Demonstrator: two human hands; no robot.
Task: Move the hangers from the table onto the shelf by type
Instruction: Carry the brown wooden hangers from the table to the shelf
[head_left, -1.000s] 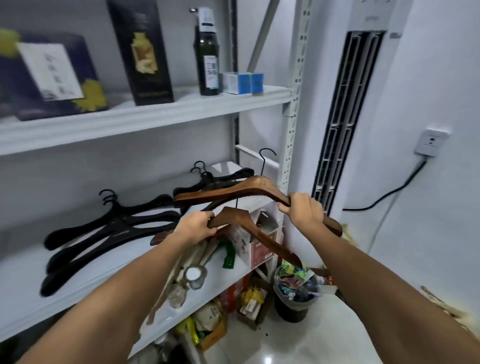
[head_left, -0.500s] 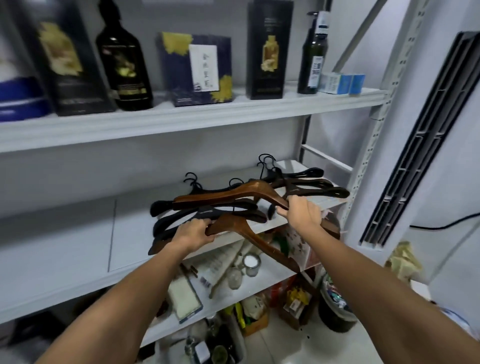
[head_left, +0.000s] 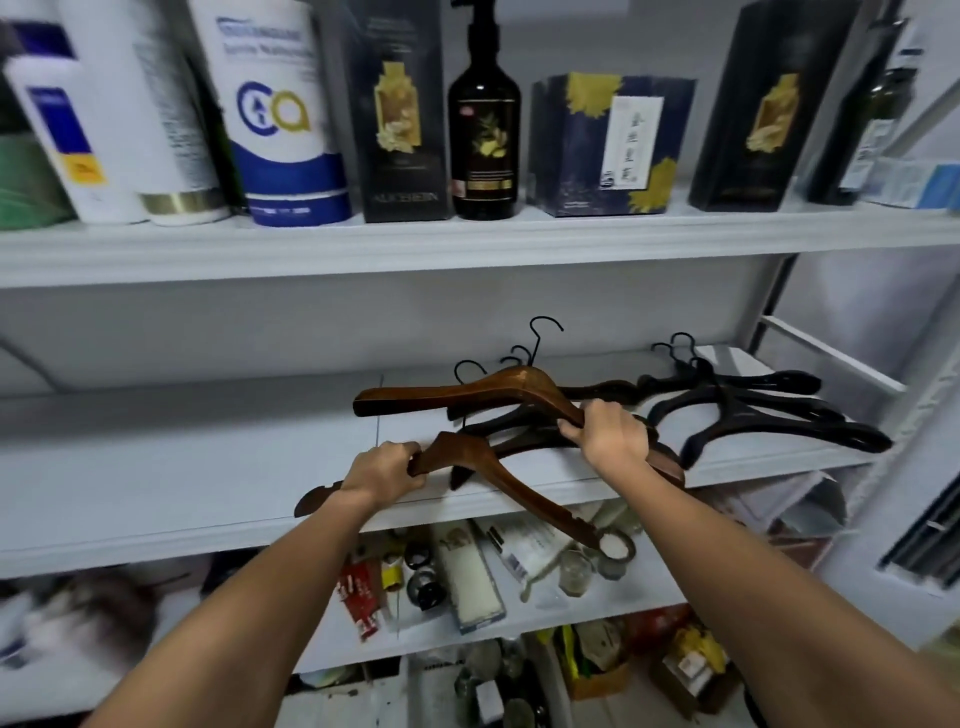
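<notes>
Mid shelf (head_left: 182, 467): bare stretch L of hands; black hangers (head_left: 753, 415) crowd R end. Lower brown hanger (head_left: 498, 478) crosses front lip, its R arm hanging out past edge. Vs 0.5 s ago: view swung L, more bare shelf showing, grips unchanged. L hand (head_left: 384, 470) wrapped round lower hanger's L arm. R hand (head_left: 613, 434) curled tight on upper brown hanger (head_left: 467, 395), above black ones.

1. The one camera sits on my head and faces forward and a little down, square onto the middle shelf (head_left: 208, 467).
2. It is close to that shelf: my forearms rise from the bottom edge of the view, and my left hand (head_left: 384, 470) and right hand (head_left: 615, 434) sit by its front edge, near mid-frame.
3. The wide lens also takes in the upper shelf (head_left: 467, 244) above it and the lower shelf (head_left: 649, 587) beneath it.
</notes>
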